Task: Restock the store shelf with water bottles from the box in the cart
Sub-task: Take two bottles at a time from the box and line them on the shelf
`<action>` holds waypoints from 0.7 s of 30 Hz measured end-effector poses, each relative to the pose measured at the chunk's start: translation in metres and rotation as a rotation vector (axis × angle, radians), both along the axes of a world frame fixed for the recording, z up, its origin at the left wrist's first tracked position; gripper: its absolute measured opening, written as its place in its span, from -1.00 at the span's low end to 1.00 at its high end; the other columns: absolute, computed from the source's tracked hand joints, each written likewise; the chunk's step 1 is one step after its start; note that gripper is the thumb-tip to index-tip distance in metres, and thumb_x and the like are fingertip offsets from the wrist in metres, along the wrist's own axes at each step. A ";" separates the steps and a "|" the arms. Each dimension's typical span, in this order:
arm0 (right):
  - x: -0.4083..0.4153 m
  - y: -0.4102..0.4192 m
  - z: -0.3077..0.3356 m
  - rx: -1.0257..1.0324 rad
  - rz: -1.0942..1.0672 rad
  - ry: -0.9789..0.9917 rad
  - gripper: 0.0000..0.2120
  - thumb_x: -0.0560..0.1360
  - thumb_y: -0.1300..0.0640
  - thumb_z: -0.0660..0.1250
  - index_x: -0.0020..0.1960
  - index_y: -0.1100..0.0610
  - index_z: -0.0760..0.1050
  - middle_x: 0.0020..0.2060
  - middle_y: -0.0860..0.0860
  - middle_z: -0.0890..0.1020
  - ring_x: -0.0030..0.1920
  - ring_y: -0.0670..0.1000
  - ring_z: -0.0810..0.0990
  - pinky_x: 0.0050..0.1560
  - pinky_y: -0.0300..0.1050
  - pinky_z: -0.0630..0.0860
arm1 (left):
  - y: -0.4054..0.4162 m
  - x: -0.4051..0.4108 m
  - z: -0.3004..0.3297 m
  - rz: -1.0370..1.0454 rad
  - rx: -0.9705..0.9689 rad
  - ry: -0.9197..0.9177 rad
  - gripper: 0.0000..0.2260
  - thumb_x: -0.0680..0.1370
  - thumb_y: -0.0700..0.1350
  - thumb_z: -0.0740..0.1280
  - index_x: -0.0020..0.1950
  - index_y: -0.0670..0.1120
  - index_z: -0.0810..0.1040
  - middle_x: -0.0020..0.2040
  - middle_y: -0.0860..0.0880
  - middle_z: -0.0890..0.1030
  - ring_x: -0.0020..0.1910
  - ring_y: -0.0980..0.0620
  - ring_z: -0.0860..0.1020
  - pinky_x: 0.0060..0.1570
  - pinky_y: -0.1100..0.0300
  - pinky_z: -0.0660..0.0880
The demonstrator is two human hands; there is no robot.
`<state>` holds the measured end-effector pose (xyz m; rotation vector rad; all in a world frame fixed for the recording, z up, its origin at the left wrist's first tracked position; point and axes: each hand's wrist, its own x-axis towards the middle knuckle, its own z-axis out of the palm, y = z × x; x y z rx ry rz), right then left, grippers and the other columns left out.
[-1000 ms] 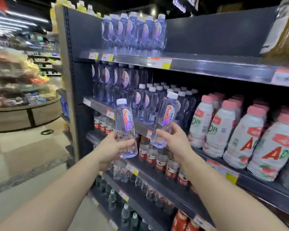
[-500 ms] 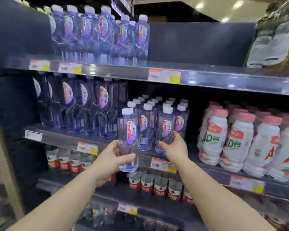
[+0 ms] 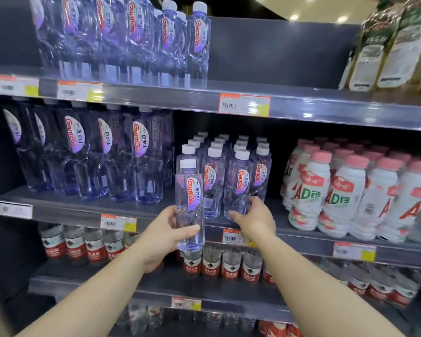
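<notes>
Store shelf (image 3: 156, 212), left hand (image 3: 163, 237) gripping bottle (image 3: 189, 210) upright before it

Above the hands, the top-row bottles (image 3: 122, 37) lose their caps to the frame edge. The right hand (image 3: 254, 221) covers the base of a shelf bottle (image 3: 238, 186). Price tags (image 3: 244, 105) too blurred to read.

Clear violet-tinted water bottles (image 3: 189, 203) (white caps, red lettering) beside white milk-drink bottles (image 3: 311, 190) with pink caps.
</notes>
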<state>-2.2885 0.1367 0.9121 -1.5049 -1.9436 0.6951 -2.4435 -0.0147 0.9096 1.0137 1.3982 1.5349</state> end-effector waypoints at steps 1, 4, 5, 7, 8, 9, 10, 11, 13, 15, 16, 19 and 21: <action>0.000 -0.001 0.001 -0.010 0.008 0.007 -0.38 0.43 -0.16 0.43 0.37 0.05 0.32 -0.20 -0.09 0.45 -0.09 0.03 0.48 -0.04 -0.05 0.46 | 0.002 0.000 -0.001 -0.002 -0.009 -0.001 -0.68 0.50 -0.27 0.43 0.10 0.07 0.45 -0.03 0.12 0.58 -0.21 0.28 0.60 -0.29 0.36 0.49; 0.000 -0.003 0.002 0.045 -0.043 0.030 -0.30 0.37 -0.18 0.47 0.38 0.05 0.32 0.06 -0.02 0.54 0.08 0.06 0.54 0.12 0.04 0.50 | 0.004 0.002 0.001 -0.006 -0.054 0.019 -0.55 0.46 -0.21 0.48 0.30 -0.04 0.43 0.17 -0.05 0.61 0.04 0.08 0.62 -0.03 0.18 0.55; 0.002 -0.007 0.002 0.134 -0.084 0.064 -0.33 0.36 -0.19 0.46 0.36 0.04 0.34 0.12 -0.01 0.54 0.13 0.06 0.53 0.17 0.07 0.48 | 0.004 0.003 0.002 -0.015 -0.060 0.027 -0.50 0.43 -0.17 0.52 0.32 -0.04 0.42 0.21 -0.08 0.61 0.11 0.02 0.61 0.08 0.09 0.56; 0.008 -0.022 0.003 0.261 -0.066 0.259 -0.49 0.42 -0.16 0.41 0.27 0.03 0.42 0.07 -0.07 0.55 0.11 0.00 0.53 0.16 0.03 0.47 | 0.006 0.007 0.004 -0.034 -0.072 0.071 -0.31 0.30 0.00 0.62 0.35 -0.01 0.41 0.24 -0.05 0.60 0.22 -0.02 0.58 0.28 -0.08 0.49; 0.012 -0.031 0.004 0.233 0.027 0.379 -0.56 0.45 -0.13 0.40 0.24 0.03 0.44 0.02 -0.11 0.56 0.07 -0.04 0.54 0.11 -0.06 0.48 | 0.009 0.008 0.004 -0.042 -0.079 0.102 -0.23 0.24 0.07 0.64 0.36 -0.01 0.39 0.25 -0.03 0.59 0.25 -0.01 0.55 0.33 -0.10 0.45; 0.016 -0.041 0.004 0.134 0.161 0.446 -0.58 0.45 -0.13 0.39 0.24 0.02 0.45 -0.01 -0.14 0.57 0.04 -0.07 0.56 0.07 -0.14 0.49 | 0.013 0.012 0.004 -0.048 -0.080 0.128 -0.23 0.24 0.08 0.63 0.35 -0.01 0.37 0.24 0.00 0.58 0.25 0.01 0.54 0.35 -0.08 0.42; 0.019 -0.049 0.004 0.006 0.299 0.450 -0.52 0.43 -0.16 0.40 0.27 -0.01 0.44 0.01 -0.15 0.58 0.05 -0.09 0.57 0.05 -0.18 0.50 | 0.016 0.015 0.003 -0.053 -0.084 0.158 -0.28 0.28 0.05 0.62 0.34 -0.01 0.37 0.21 0.01 0.59 0.23 0.03 0.55 0.34 -0.05 0.43; 0.019 -0.054 0.000 -0.100 0.392 0.405 -0.41 0.36 -0.24 0.43 0.31 -0.05 0.41 0.06 -0.14 0.58 0.08 -0.10 0.58 0.08 -0.15 0.53 | 0.020 0.021 0.003 -0.068 -0.080 0.176 -0.31 0.31 -0.01 0.60 0.35 -0.03 0.38 0.19 0.02 0.61 0.19 0.05 0.58 0.30 -0.03 0.47; 0.019 -0.054 -0.007 -0.170 0.389 0.342 -0.21 0.18 -0.36 0.45 0.33 -0.13 0.37 0.13 -0.09 0.58 0.12 -0.05 0.59 0.15 0.01 0.56 | 0.029 0.033 0.002 -0.090 -0.073 0.206 -0.40 0.36 -0.17 0.54 0.35 -0.05 0.41 0.12 0.02 0.64 0.05 0.11 0.63 0.12 0.12 0.56; 0.023 -0.049 -0.006 -0.155 0.291 0.416 -0.20 0.11 -0.35 0.46 0.29 -0.11 0.42 0.11 -0.03 0.59 0.11 -0.01 0.61 0.14 0.10 0.58 | 0.037 0.044 0.002 -0.077 -0.056 0.262 -0.53 0.39 -0.24 0.52 0.20 0.03 0.43 0.05 0.04 0.62 -0.02 0.17 0.61 -0.06 0.23 0.53; 0.028 -0.046 -0.003 -0.136 0.267 0.451 -0.23 0.11 -0.33 0.46 0.26 -0.08 0.45 0.09 -0.02 0.61 0.10 0.00 0.61 0.13 0.10 0.58 | 0.041 0.049 0.005 -0.070 -0.044 0.277 -0.50 0.39 -0.20 0.54 0.17 0.11 0.38 0.07 0.06 0.59 0.03 0.18 0.60 -0.08 0.22 0.52; 0.045 -0.035 0.008 -0.059 0.254 0.452 -0.31 0.18 -0.32 0.44 0.22 -0.03 0.50 0.02 -0.05 0.64 0.04 -0.02 0.62 0.10 0.01 0.58 | 0.050 0.057 0.013 -0.080 -0.005 0.324 -0.37 0.34 -0.06 0.59 0.28 0.19 0.34 0.15 0.12 0.55 0.15 0.15 0.55 0.05 0.17 0.52; 0.053 -0.023 0.015 0.009 0.201 0.413 -0.35 0.25 -0.30 0.45 0.25 -0.01 0.49 0.05 -0.03 0.65 0.07 -0.01 0.62 0.14 0.06 0.56 | 0.053 0.057 0.017 -0.042 0.015 0.387 -0.38 0.35 -0.03 0.58 0.34 0.14 0.41 0.17 0.12 0.55 0.18 0.13 0.53 0.17 0.15 0.49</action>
